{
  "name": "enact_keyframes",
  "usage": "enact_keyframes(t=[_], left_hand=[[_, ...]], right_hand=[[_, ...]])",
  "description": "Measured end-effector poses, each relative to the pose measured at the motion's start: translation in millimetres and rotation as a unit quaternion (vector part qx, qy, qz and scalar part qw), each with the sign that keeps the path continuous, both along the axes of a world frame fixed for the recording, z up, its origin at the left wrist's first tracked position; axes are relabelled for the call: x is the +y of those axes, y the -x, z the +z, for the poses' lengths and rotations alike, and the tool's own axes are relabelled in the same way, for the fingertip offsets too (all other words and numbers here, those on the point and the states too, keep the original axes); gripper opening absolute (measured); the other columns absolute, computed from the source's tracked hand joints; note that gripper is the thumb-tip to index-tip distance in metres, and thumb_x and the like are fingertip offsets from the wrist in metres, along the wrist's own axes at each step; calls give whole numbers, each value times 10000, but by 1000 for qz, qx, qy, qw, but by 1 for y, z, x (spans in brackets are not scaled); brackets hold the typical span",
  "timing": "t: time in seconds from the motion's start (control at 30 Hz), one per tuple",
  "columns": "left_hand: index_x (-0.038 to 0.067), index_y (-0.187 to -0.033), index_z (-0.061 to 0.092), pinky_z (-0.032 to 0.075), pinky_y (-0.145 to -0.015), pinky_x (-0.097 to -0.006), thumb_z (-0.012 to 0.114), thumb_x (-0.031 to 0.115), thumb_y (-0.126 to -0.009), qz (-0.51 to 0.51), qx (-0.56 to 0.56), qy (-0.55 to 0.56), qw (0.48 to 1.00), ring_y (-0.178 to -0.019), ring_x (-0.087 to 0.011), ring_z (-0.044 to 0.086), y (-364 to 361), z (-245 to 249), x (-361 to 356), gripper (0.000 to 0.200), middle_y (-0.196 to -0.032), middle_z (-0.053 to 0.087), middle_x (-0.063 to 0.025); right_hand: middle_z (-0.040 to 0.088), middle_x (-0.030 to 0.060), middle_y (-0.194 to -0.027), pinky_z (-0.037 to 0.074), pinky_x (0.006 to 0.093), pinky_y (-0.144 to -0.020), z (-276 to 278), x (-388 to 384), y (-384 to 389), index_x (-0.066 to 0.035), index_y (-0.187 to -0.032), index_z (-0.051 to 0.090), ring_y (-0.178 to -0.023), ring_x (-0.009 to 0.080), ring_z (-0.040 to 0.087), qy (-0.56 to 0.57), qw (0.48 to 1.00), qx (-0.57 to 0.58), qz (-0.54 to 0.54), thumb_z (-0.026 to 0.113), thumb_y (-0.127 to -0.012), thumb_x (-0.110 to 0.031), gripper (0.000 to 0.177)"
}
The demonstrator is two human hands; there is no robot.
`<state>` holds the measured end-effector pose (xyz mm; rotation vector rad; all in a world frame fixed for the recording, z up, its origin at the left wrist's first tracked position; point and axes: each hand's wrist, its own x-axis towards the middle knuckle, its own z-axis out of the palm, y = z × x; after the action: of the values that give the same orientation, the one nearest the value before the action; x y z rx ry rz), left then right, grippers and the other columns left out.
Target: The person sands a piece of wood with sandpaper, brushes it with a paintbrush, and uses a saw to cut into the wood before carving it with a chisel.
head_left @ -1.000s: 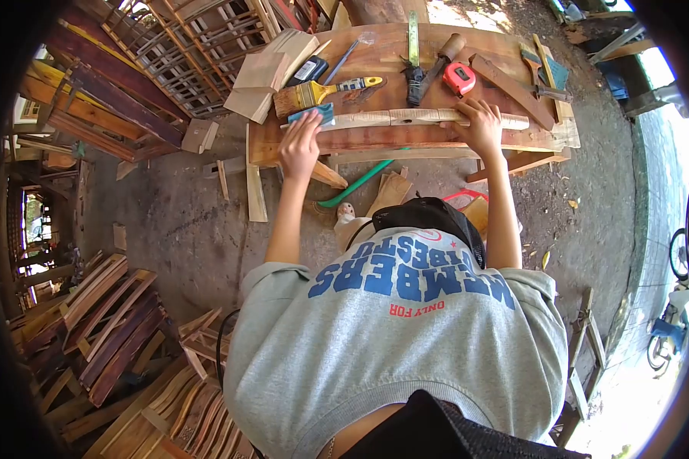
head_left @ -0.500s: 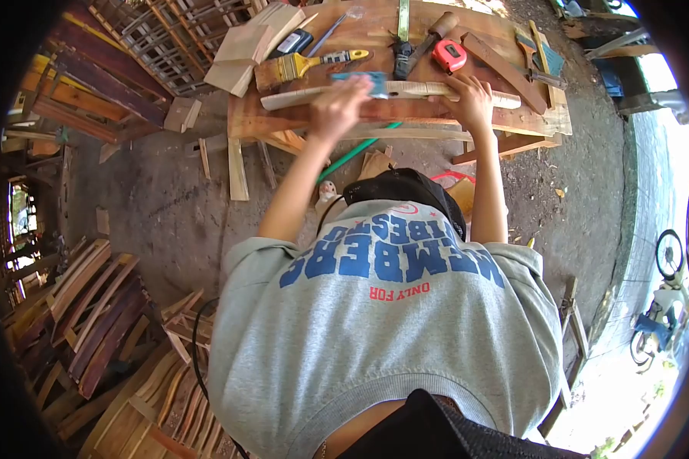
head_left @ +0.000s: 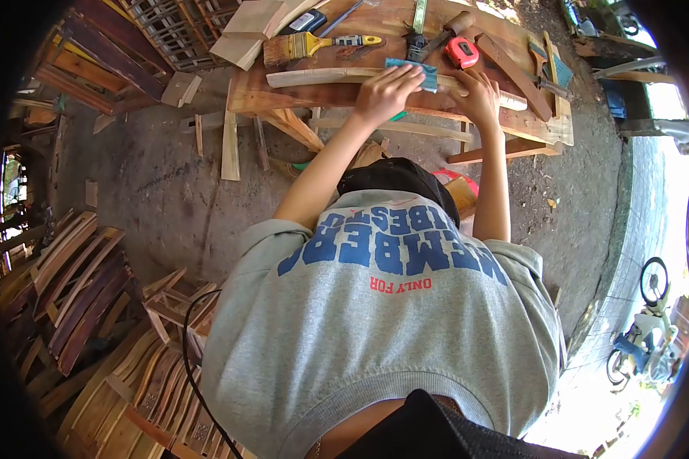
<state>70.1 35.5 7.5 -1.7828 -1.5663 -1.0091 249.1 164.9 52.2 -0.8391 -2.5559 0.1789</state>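
A long, pale, slightly curved wooden piece (head_left: 314, 76) lies along the near edge of the wooden workbench (head_left: 256, 96). My left hand (head_left: 390, 93) presses a blue sheet that looks like sandpaper (head_left: 429, 76) onto the middle of the piece, fingers closed over it. To its right, my right hand (head_left: 478, 98) has its fingers bent around the wooden piece near its right end. Just beyond the hands lie a red tape measure (head_left: 462, 53) and a tool with a wooden handle (head_left: 459, 23). A paintbrush with a yellow handle (head_left: 321, 46) rests behind the left part of the piece.
Wooden blocks (head_left: 256, 21) and a dark blue device (head_left: 305, 21) sit at the bench's back left. A brown wooden bar (head_left: 514, 75) and another brush (head_left: 538, 55) lie at the right. Curved wooden parts (head_left: 92, 298) are stacked at lower left; a motorbike (head_left: 643, 336) stands far right.
My left hand has slid to the right along the wooden piece with the blue sheet, coming closer to my right hand. My right hand keeps its hold. The view has shifted slightly.
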Motion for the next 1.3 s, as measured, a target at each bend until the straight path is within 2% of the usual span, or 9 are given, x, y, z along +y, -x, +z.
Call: enact_keyframes(t=[0.07,0.13,0.27,0.4,0.5,0.67,0.83,1.13,1.3], left_hand=[[115,-964,708,564,-835,-314,678,186,-833,11,-6,16,1000,-1003,-173,675,-6,7,1,152,-1059,708,-17],[111,-969,698,549,-862,-337,671,206,-831,-5,-28,39,999,-1046,-183,656,-4,10,-1,169,-1089,697,-27],[135,-992,690,558,-836,-322,682,177,-810,-27,-113,131,985,-1023,-179,663,6,23,-19,186,-1086,694,-31],[130,-1054,643,560,-796,-295,760,229,-736,25,-140,74,987,-948,-188,673,40,15,-37,354,-1019,693,-34],[105,-1020,657,539,-800,-330,755,256,-737,114,-110,80,984,-949,-215,662,53,10,-46,336,-993,691,-34],[80,-939,659,492,-766,-364,751,285,-738,28,-122,102,987,-838,-244,631,61,6,-40,302,-888,672,-52],[76,-936,657,484,-768,-367,743,273,-754,20,-124,86,988,-822,-241,623,59,3,-40,282,-881,667,-50],[84,-940,645,474,-752,-371,750,251,-740,33,-126,86,988,-806,-238,611,55,8,-43,281,-856,651,-42],[84,-916,640,472,-784,-368,741,273,-753,46,-142,96,984,-826,-233,609,52,8,-43,269,-853,652,-44]], right_hand=[[668,29,-1035,419,390,-866,8,-6,7,-157,-1128,665,-1021,220,602,52,999,8,14,693,-763,-510,509],[638,119,-1160,428,425,-952,14,-15,23,-120,-1270,579,-1115,288,578,91,966,180,161,682,-785,-506,628],[555,183,-1300,416,420,-1020,0,-57,51,-48,-1343,489,-1222,342,514,182,953,162,180,703,-799,-382,673],[604,104,-1252,440,384,-987,-16,-61,62,-106,-1246,595,-1176,268,560,-36,979,143,141,689,-804,-304,493],[617,93,-1236,445,379,-981,-18,-60,58,-114,-1197,630,-1165,254,570,-72,977,140,145,690,-802,-205,410],[645,83,-1207,450,386,-995,-22,-28,-5,-95,-1153,669,-1162,250,588,-103,982,151,52,593,-815,8,361],[665,76,-1176,467,400,-989,-37,-8,-32,-112,-1138,684,-1136,249,613,-177,972,154,-35,586,-831,6,343],[649,84,-1192,445,389,-991,-27,-44,15,-100,-1114,678,-1149,253,595,-106,981,155,47,632,-780,-43,341],[675,60,-1159,465,378,-966,-32,3,-67,-140,-1112,701,-1120,235,618,-166,967,156,-117,603,-837,-84,297]])
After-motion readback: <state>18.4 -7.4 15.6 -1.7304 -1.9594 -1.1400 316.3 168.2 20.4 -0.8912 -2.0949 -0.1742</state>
